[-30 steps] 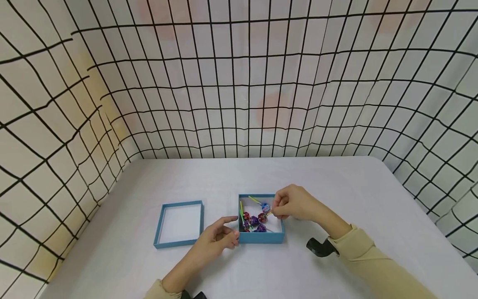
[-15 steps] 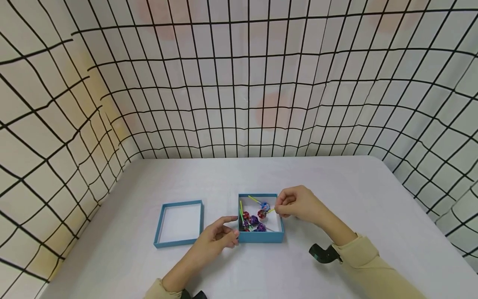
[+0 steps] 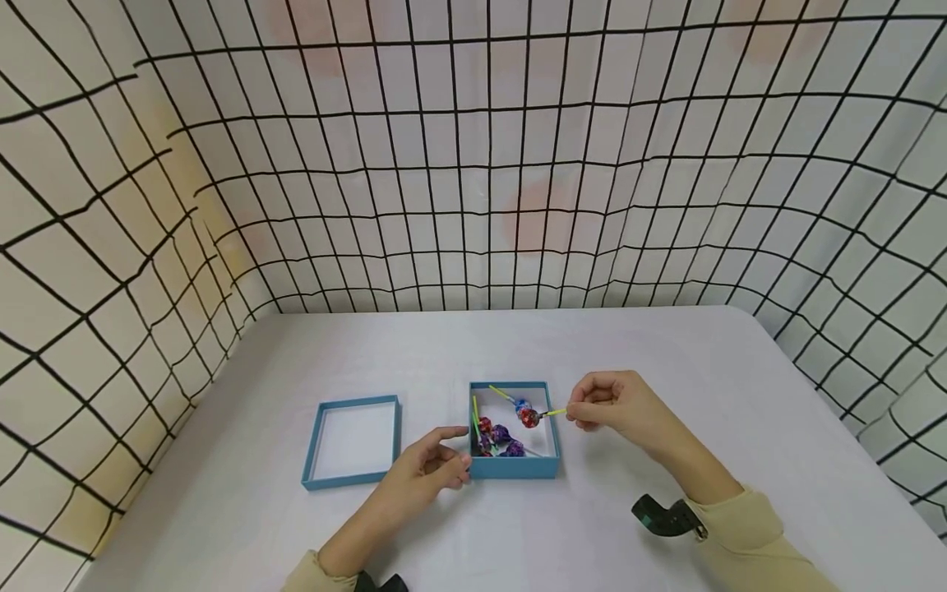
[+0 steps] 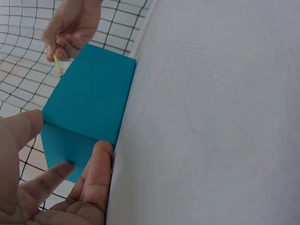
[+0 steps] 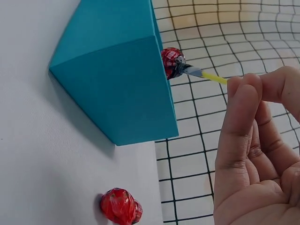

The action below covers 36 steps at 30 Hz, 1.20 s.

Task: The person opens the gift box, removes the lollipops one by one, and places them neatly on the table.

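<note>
A blue box (image 3: pixel 514 469) stands on the table with several wrapped lollipops (image 3: pixel 501 434) inside. My left hand (image 3: pixel 422 469) rests its spread fingers against the box's left side and near front corner; the left wrist view shows the fingertips (image 4: pixel 101 147) touching there. My right hand (image 3: pixel 614 407) pinches the yellow stick of a lollipop (image 3: pixel 529 418) between thumb and finger. Its red wrapped head is still over the box, by the right rim, as the right wrist view also shows. A blue-wrapped lollipop (image 3: pixel 522 406) lies close beside it in the head view.
Left of the box lies a shallow blue-rimmed lid (image 3: pixel 396 436), its white inside facing up. Another red wrapped candy (image 5: pixel 119 206) sits on the table beside the box in the right wrist view. Black-grid netting (image 3: pixel 488 205) surrounds the table's back and sides.
My right hand has drawn back to the right, pulling the red lollipop by its stick toward the box's right rim. The left hand stays against the box.
</note>
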Each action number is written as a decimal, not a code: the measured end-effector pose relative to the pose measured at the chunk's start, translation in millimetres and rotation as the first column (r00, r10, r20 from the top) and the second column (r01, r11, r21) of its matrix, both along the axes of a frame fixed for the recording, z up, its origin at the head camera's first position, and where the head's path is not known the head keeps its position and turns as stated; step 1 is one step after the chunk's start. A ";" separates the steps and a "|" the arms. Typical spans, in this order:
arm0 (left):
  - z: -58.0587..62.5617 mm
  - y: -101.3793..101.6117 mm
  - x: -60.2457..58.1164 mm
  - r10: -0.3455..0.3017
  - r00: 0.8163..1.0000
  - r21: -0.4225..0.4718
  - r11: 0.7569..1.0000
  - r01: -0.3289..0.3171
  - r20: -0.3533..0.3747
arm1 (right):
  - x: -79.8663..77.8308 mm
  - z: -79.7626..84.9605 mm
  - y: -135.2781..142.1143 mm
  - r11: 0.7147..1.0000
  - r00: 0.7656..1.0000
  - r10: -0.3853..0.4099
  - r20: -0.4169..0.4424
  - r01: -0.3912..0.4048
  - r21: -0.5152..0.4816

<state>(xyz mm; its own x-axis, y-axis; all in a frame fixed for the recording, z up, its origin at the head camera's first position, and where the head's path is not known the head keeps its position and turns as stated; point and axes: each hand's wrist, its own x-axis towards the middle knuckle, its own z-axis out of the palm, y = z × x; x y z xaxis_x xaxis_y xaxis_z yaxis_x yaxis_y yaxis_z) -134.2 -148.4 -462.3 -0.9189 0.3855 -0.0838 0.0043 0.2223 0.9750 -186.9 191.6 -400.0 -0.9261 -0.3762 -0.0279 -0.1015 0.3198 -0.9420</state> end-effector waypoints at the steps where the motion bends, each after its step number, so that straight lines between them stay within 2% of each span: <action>1: 0.2 -0.3 0.2 0.001 1.000 -0.001 1.000 -0.001 -0.002 | 1.1 -0.6 2.4 1.000 1.000 0.000 -0.001 -0.001 -0.015; 10: -1.7 0.0 0.0 -0.001 1.000 -0.005 1.000 0.001 0.000 | 10.2 -8.6 24.2 0.997 0.999 -0.016 -0.029 0.014 -0.077; 17: -2.2 -0.7 -0.2 0.002 1.000 -0.009 1.000 -0.002 -0.003 | 14.2 -16.0 39.8 0.994 0.999 -0.032 0.020 0.034 -0.102; 21: -2.7 -0.2 -0.7 0.000 1.000 -0.010 1.000 0.000 -0.001 | 15.6 -20.2 50.4 0.984 0.999 -0.008 0.053 0.017 -0.179; 27: -3.0 0.7 -1.1 -0.003 1.000 -0.010 1.000 0.003 0.002 | 14.0 -27.2 62.1 0.953 0.995 0.048 0.083 -0.021 -0.303; 36: -2.2 0.5 -0.9 -0.003 1.000 -0.016 1.000 0.003 0.003 | 7.9 -39.2 77.6 0.939 0.993 0.069 0.091 -0.034 -0.341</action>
<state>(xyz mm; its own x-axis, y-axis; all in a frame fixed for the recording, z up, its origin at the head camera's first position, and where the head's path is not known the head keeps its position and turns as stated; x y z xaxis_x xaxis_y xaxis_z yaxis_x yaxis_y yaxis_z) -135.1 -147.9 -464.6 -0.9176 0.3867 -0.0924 0.0025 0.2381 0.9712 -178.9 269.2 -439.2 -0.9043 -0.4265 0.0176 -0.0087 -0.0230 -0.9997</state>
